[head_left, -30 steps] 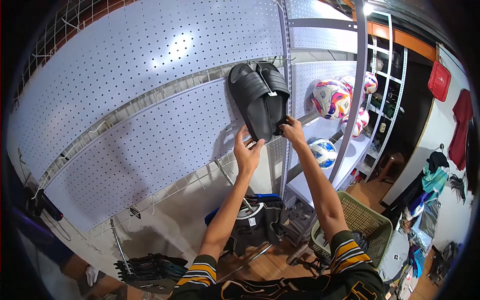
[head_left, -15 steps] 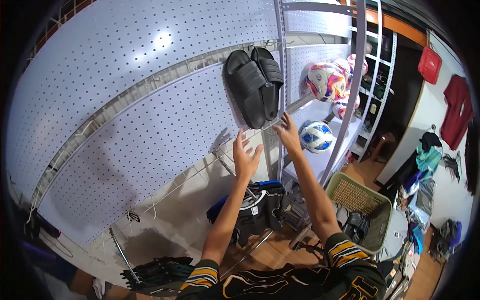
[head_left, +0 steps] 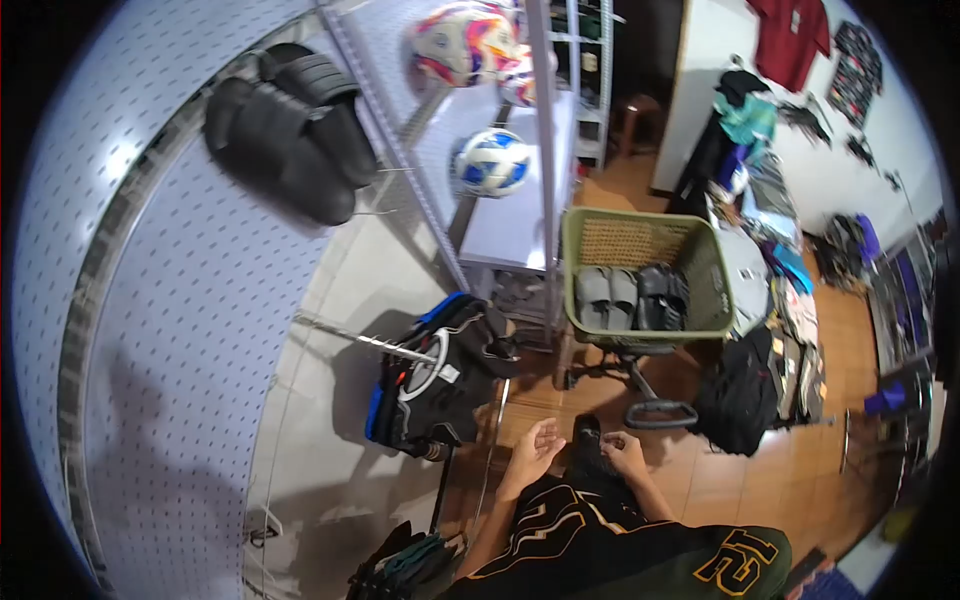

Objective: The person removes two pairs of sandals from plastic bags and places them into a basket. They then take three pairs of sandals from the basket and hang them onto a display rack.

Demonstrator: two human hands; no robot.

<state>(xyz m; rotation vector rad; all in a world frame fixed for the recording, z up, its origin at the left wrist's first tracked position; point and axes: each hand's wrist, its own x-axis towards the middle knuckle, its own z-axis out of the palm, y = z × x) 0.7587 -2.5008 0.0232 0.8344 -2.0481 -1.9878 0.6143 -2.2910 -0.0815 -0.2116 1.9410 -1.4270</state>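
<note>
My left hand (head_left: 537,452) is low in front of my body, its fingers loosely curled and apart, with nothing in it. Just to its right, my right hand (head_left: 622,452) hovers with bent fingers; whether it holds anything small is unclear. One black sandalled foot (head_left: 587,432) shows between them. Black slides (head_left: 285,140) hang on the pegboard at the upper left, away from both hands. Ahead of the hands stands a green basket (head_left: 650,222) holding grey slides (head_left: 606,297) and black slides (head_left: 660,297).
A blue-and-white ball (head_left: 492,162) and colourful balls (head_left: 465,45) rest on a shelf unit with a metal post (head_left: 545,190). Dark clothes (head_left: 440,375) hang from a rod at left. A black backpack (head_left: 737,392) lies right of the basket.
My view has turned right and down. Both hands have dropped from beneath the hanging slides to in front of my body. The slides now appear farther left, and the basket nearer the middle.
</note>
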